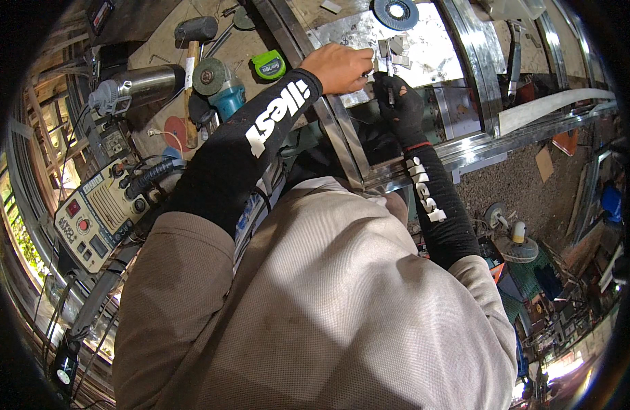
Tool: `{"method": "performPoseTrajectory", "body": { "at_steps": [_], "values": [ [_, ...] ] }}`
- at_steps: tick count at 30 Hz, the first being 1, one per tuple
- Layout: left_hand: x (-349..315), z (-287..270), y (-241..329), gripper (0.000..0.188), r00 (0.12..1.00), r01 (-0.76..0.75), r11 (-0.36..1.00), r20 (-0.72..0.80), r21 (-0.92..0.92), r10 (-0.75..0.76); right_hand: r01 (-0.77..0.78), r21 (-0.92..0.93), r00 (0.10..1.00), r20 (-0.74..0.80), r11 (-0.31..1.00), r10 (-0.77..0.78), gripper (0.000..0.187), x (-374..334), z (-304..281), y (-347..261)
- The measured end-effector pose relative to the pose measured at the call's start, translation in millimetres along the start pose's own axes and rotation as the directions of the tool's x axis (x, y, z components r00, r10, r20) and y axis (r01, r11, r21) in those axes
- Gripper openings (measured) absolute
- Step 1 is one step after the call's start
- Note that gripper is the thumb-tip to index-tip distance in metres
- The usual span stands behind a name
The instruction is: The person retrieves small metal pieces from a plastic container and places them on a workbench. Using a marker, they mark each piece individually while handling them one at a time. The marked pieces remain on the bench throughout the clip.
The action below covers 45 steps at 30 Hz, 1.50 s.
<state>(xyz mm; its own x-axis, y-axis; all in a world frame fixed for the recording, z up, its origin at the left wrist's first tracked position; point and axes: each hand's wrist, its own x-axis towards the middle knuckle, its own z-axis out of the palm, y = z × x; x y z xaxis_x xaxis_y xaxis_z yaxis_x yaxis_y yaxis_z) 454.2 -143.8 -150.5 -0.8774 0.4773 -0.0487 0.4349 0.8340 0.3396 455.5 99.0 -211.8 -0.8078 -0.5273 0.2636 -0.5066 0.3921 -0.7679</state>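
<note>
My left hand [342, 68], bare below a black sleeve, reaches over a steel tube [291, 31] with its fingers curled together. A small silvery bit shows at its fingertips, too small to name. Close beside it on the right, my right hand [404, 113] wears a dark glove and is closed around a slim grey metal tool [391, 90]. The tool's kind is unclear, and the fingers cover part of it. Just beyond both hands, several small flat metal pieces [397, 46] lie on a bright metal sheet [434, 44]. A grey flap disc [395, 12] rests at the sheet's far edge.
Steel tubes [475, 51] form a frame around my hands. To the left lie a green tape measure [268, 65], an angle grinder [226, 92], a mallet [195, 30] and a steel flask [147, 87]. A welding machine [99, 212] stands nearer left; a fan [516, 247] is low right.
</note>
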Motion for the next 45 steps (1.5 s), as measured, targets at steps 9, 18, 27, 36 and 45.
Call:
{"method": "performPoseTrajectory", "body": {
  "at_steps": [9, 18, 27, 36, 45],
  "values": [
    [0.1, 2.9, -2.2, 0.021, 0.999, -0.032, 0.999, 0.001, 0.026, 0.032, -0.048, 0.164, 0.991, -0.119, 0.985, 0.068, 0.046, -2.8, -22.0, -34.7],
    [-0.2, 3.4, -1.1, 0.018, 0.999, -0.032, 0.999, -0.015, -0.011, 0.032, -0.3, 0.199, 0.945, -0.07, 0.933, 0.319, 0.021, 18.2, -31.1, -76.8],
    [0.9, 2.2, 0.8, 0.022, 1.0, -0.021, 1.0, -0.014, 0.004, 0.021, -0.283, 0.16, 0.958, 0.008, 0.946, 0.285, 0.024, 33.5, -20.2, -69.4],
    [2.7, 0.9, 2.2, 0.023, 1.0, -0.002, 0.999, 0.028, 0.047, 0.0, -0.286, 0.135, 0.958, 0.027, 0.949, 0.285, 0.023, 35.6, -20.4, -68.4],
    [2.7, 1.3, 3.0, 0.022, 1.0, 0.018, 0.999, 0.015, 0.049, -0.019, -0.208, 0.095, 0.977, 0.074, 0.974, 0.201, 0.018, 37.5, -18.2, -57.2]
  ]
}}
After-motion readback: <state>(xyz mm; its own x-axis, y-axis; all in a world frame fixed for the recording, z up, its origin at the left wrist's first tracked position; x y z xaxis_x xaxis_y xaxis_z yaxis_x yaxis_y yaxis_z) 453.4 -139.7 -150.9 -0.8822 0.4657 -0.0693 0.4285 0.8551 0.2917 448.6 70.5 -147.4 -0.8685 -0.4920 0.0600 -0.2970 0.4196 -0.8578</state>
